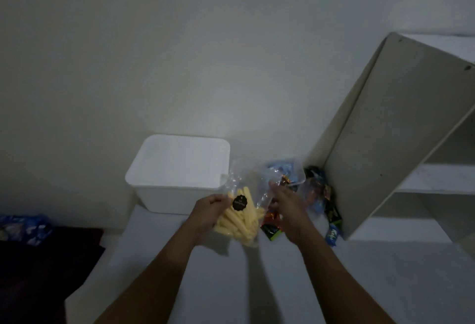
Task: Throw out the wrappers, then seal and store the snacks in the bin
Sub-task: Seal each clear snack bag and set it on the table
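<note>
A clear plastic bag of yellow stick snacks (240,221) with a round black label is lifted just above the white table. My left hand (209,212) grips its left side near the label. My right hand (288,208) holds the bag's right upper edge, fingers curled into the clear plastic. A white bin (177,177) with its lid on stands right behind the bag. Several small wrapped snacks and wrappers (321,203) in red, green, blue and black lie to the right of my right hand.
A white shelf unit (401,131) stands at the right, its side panel against the snack pile. A clear plastic container (288,172) sits behind my right hand. A blue-and-white bag (25,228) lies on dark fabric at the far left. A wall rises behind the bin.
</note>
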{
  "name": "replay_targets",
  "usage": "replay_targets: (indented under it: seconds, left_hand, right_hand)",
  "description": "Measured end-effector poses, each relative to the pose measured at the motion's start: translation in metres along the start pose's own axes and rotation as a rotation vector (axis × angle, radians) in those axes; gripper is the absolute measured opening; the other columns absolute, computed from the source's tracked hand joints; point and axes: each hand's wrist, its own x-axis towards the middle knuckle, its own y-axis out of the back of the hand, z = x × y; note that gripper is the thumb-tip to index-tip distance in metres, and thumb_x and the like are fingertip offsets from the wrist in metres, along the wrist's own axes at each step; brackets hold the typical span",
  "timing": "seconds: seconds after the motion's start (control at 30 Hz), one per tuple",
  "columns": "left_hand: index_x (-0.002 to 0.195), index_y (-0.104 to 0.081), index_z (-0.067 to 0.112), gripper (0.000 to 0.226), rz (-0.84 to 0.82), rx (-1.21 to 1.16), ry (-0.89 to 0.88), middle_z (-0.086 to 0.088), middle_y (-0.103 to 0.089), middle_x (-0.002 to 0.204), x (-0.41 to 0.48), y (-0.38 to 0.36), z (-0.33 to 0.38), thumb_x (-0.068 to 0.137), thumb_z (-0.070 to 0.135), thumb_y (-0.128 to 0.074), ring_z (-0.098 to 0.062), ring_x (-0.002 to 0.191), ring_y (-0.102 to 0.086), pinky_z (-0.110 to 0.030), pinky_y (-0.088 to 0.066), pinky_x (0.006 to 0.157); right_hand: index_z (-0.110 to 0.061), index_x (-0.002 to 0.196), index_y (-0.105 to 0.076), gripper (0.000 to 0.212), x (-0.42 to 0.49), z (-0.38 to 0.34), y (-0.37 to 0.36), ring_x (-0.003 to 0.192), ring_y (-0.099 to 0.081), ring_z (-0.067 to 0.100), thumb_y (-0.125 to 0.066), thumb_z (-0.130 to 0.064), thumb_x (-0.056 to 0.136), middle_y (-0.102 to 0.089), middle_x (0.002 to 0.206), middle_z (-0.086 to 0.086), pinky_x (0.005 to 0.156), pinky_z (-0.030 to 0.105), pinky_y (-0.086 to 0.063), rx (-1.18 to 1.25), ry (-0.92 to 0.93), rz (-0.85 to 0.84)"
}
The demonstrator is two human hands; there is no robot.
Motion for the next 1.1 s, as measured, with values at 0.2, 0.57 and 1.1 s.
replay_targets:
  seconds: [0.2,0.57,1.1]
  left_hand:
    - [0.101,-0.069,0.002,0.020,0.260,0.017,0.168,-0.015,-0.074,0.093,-0.004,0.005,-0.085,0.085,0.014,-0.074,-0.032,0.086,-0.071,-0.048,-0.059,0.083]
    - [0.140,-0.042,0.007,0.081,0.213,0.569,0.283,-0.014,-0.056,0.131,-0.017,0.033,-0.156,0.072,0.019,-0.083,-0.029,0.112,-0.060,-0.035,-0.052,0.090]
    - [0.127,-0.061,0.014,0.058,0.197,0.811,0.081,-0.013,-0.056,0.133,0.026,0.012,-0.128,0.076,0.038,-0.075,-0.027,0.113,-0.062,-0.038,-0.052,0.095]
  right_hand:
    - [-0.025,0.148,-0.034,0.087,-0.006,0.117,-0.012,0.098,-0.066,0.025,-0.084,-0.021,0.078,-0.063,0.119,0.008,0.066,0.044,-0.060,-0.295,-0.229,-0.083]
    - [-0.013,0.144,-0.045,0.077,-0.014,0.183,-0.020,0.114,-0.060,0.022,-0.083,-0.022,0.077,-0.059,0.132,0.010,0.088,0.023,-0.046,-0.746,-0.159,-0.207]
    - [-0.008,0.136,-0.054,0.059,0.017,0.163,0.005,0.119,-0.059,0.025,-0.070,-0.038,0.089,-0.061,0.133,0.012,0.088,0.024,-0.043,-0.802,-0.115,-0.110]
